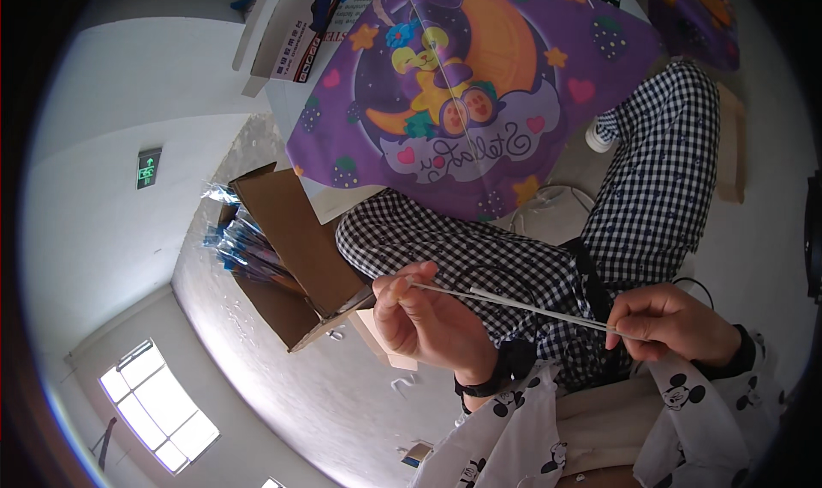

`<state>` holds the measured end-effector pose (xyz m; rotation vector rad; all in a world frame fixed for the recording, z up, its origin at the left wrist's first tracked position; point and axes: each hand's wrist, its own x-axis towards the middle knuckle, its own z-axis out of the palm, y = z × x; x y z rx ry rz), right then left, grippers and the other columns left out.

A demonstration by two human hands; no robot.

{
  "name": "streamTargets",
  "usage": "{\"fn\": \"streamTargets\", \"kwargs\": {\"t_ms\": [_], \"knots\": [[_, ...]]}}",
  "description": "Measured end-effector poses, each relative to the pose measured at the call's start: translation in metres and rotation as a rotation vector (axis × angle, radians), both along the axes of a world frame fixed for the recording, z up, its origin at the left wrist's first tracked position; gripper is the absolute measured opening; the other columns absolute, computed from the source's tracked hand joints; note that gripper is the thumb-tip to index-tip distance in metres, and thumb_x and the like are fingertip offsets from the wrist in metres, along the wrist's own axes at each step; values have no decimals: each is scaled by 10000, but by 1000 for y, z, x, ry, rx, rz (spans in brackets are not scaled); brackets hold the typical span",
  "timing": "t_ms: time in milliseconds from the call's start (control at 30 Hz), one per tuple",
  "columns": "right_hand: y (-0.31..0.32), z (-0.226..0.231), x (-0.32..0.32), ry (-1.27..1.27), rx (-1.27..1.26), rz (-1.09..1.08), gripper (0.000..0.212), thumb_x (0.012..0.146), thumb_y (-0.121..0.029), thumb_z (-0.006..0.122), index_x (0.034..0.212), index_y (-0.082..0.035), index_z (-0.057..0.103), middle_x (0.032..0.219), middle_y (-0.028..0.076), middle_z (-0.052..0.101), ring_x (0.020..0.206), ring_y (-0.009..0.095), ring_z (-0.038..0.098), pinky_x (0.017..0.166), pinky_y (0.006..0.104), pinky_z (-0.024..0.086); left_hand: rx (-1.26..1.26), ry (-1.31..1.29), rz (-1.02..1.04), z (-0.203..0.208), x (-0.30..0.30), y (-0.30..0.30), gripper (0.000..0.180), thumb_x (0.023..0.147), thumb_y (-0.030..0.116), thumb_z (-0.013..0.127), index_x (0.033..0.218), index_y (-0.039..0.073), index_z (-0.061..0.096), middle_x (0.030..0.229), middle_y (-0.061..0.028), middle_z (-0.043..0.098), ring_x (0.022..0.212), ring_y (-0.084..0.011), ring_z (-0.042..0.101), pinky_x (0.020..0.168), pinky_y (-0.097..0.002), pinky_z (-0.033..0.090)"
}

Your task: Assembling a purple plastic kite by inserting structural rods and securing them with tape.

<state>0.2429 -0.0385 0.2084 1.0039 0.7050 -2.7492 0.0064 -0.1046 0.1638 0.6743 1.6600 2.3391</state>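
Observation:
Thin white rods (539,308) stretch across my lap between my two hands. My left hand (424,321) pinches the tip of one rod between thumb and fingertips. At the other end, my right hand (664,324) has its thumb and fingers closed on the rods, which lie side by side there. One rod appears to end short of my left hand. Beyond my knees a purple, kite-shaped printed sheet (548,158) lies spread out, with a moon, a cartoon animal, hearts and stars on it. A thin seam runs down its middle. Neither hand touches the sheet.
On the left stands an open cardboard box (295,240) filled with plastic-wrapped packets (244,244). A small printed carton (300,38) sits at the far left of the sheet. Another purple printed piece (698,17) is at the far right. My checked trouser legs (659,158) border the sheet.

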Motion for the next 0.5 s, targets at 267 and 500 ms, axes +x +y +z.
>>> {"fn": "streamTargets", "kwargs": {"t_ms": [267,500], "knots": [[2,8,1,-39,151,47,177,990,-119,495,949,14,604,660,-12,522,527,45,435,504,203,366,-176,313,11,-3,-9,-1,93,916,58,596,969,6,651,792,-91,569,734,-211,625,672,-312,543],[2,24,-1,-202,809,62,55,936,-34,543,914,3,575,710,47,618,549,97,548,513,242,431,-311,458,12,4,-12,-2,73,875,-25,598,922,-17,652,774,-107,598,711,-208,625,640,-296,554]]}}
